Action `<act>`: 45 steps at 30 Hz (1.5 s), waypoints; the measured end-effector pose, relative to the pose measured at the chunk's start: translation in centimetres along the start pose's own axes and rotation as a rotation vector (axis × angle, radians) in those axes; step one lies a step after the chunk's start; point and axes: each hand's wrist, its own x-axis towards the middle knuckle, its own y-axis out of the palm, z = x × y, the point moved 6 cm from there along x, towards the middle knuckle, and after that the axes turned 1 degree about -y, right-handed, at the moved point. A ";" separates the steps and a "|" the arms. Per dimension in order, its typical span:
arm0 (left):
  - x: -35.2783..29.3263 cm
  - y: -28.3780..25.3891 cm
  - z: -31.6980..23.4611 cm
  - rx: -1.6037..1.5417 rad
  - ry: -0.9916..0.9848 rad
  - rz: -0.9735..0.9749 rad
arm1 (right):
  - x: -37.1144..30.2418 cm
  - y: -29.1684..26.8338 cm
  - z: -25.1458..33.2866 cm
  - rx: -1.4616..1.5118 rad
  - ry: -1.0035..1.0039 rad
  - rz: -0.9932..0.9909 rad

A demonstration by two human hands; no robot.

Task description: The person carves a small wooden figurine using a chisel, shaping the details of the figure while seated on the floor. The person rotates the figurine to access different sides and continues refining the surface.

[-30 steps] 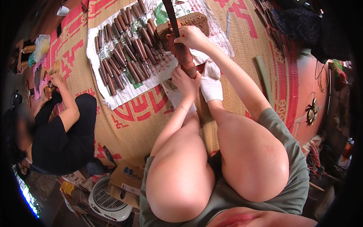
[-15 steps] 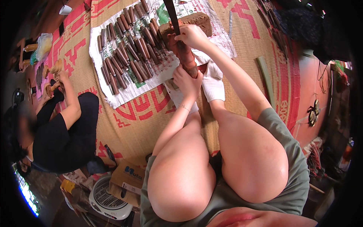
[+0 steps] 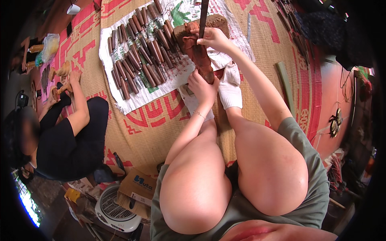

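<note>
A reddish-brown carved wooden piece (image 3: 200,56) lies in front of me, its far end against a rough brown block (image 3: 220,27). My left hand (image 3: 203,86) is closed round its near end. At the far end of the carving, my right hand (image 3: 214,39) pinches a long, narrow, dark flat tool (image 3: 204,18), which looks like a file. The tool points away from me, past the block, and its lower end is against the wood. My white-socked feet (image 3: 230,94) flank the near end of the carving.
Several wooden-handled carving tools (image 3: 155,50) lie in rows on a white sack (image 3: 132,102) at the left. A green strip (image 3: 284,84) lies on the patterned mat (image 3: 257,116) at right. Another person (image 3: 68,132) sits at the left, hands on a pale wooden piece (image 3: 60,92).
The dark tool has swung from leaning left to nearly upright, its top now farther right. My right hand has turned slightly with it. The left hand keeps its grip; the whole view has shifted a little.
</note>
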 end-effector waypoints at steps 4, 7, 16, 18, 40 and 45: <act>-0.1 0.0 0.4 0.008 -0.024 0.015 | 0.0 0.3 0.8 -0.132 -0.034 -0.025; 0.0 0.0 0.2 0.001 0.001 0.010 | 0.2 0.1 0.0 -0.097 -0.054 -0.092; 0.0 0.1 0.4 -0.004 -0.008 0.015 | 0.9 0.8 0.2 -0.277 -0.157 -0.100; 0.0 0.0 0.3 0.002 0.002 0.007 | 0.6 0.6 0.4 -0.178 -0.124 -0.136; 0.1 -0.1 0.4 -0.001 -0.017 0.021 | 0.3 0.8 -1.2 -0.101 -0.080 -0.141; 0.0 -0.2 0.3 0.002 0.009 -0.006 | 0.2 0.7 -1.6 0.191 0.043 -0.044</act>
